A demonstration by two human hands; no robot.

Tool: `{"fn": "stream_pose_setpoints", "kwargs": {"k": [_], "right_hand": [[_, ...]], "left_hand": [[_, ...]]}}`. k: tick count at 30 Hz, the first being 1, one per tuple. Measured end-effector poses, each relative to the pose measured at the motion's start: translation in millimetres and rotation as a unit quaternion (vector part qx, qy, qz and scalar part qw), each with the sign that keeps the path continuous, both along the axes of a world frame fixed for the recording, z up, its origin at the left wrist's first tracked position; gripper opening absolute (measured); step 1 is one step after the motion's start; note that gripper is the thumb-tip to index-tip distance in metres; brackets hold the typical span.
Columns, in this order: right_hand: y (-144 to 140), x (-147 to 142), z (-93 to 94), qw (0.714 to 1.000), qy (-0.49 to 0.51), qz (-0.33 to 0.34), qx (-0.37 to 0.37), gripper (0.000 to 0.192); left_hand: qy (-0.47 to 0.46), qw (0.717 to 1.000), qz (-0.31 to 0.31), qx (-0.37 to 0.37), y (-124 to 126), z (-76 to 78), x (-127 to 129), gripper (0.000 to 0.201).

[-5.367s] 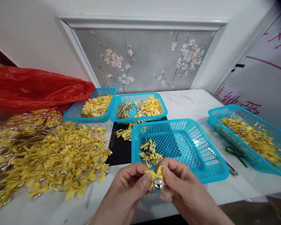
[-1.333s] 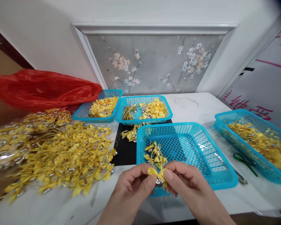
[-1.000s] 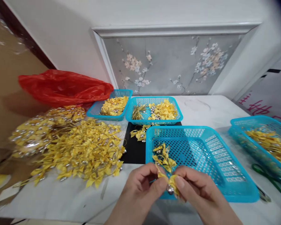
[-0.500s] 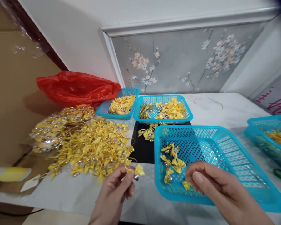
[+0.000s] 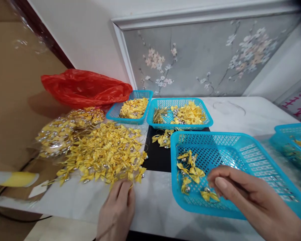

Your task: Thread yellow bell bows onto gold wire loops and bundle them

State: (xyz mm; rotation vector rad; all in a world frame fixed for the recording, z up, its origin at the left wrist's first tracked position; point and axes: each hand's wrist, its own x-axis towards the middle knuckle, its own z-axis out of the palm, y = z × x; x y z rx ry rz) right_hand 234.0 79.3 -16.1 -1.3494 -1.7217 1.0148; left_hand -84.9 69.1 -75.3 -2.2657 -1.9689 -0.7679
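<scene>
My left hand (image 5: 117, 204) rests at the near edge of a large pile of yellow ribbon bows (image 5: 102, 152) with small silver bells and gold loops. Its fingers are bent down and drawn together; a bit of gold strand shows by the index finger, but the fingertips are hidden. Over the large blue plastic basket (image 5: 208, 209) is my right hand (image 5: 243, 194), fingers curled towards the thumb, with nothing seen between them. Just below those fingertips lies a single bow with a bell (image 5: 208, 195). Several more bows (image 5: 192, 170) lie along the basket's left side.
Behind stand two smaller blue baskets (image 5: 180, 126) (image 5: 137, 121) with bows. Another blue basket (image 5: 288, 129) is at the right edge. A red plastic bag (image 5: 85, 88) and bagged bows (image 5: 56, 137) sit at the left. A black mat (image 5: 155, 160) lies beside the large basket.
My left hand has moved left, from beside the basket to the pile's edge, and the bow it held up no longer shows in it. The bow at my right fingertips now lies in the basket.
</scene>
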Motion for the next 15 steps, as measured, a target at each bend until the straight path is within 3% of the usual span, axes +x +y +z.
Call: {"fn": "stream_pose_setpoints", "kwargs": {"k": [4, 9, 12, 15], "right_hand": [[-5.8, 10.0, 2.0, 1.0, -0.016, -0.014, 0.007, 0.017], [-8.1, 15.6, 6.7, 0.996, -0.016, -0.086, 0.01, 0.022], [-4.0, 19.2, 7.9, 0.99, -0.064, -0.119, 0.026, 0.022], [2.1, 24.0, 6.8, 0.985, -0.15, -0.083, 0.035, 0.018]], "left_hand": [[0.02, 0.999, -0.033, 0.005, 18.4, -8.3, 6.5, 0.013], [0.028, 0.998, -0.032, 0.042, 39.9, -5.4, 10.8, 0.018], [0.038, 0.998, -0.031, 0.051, 52.6, -2.0, 11.8, 0.028], [0.045, 0.997, -0.039, 0.053, 59.2, 1.3, 12.2, 0.034]]}}
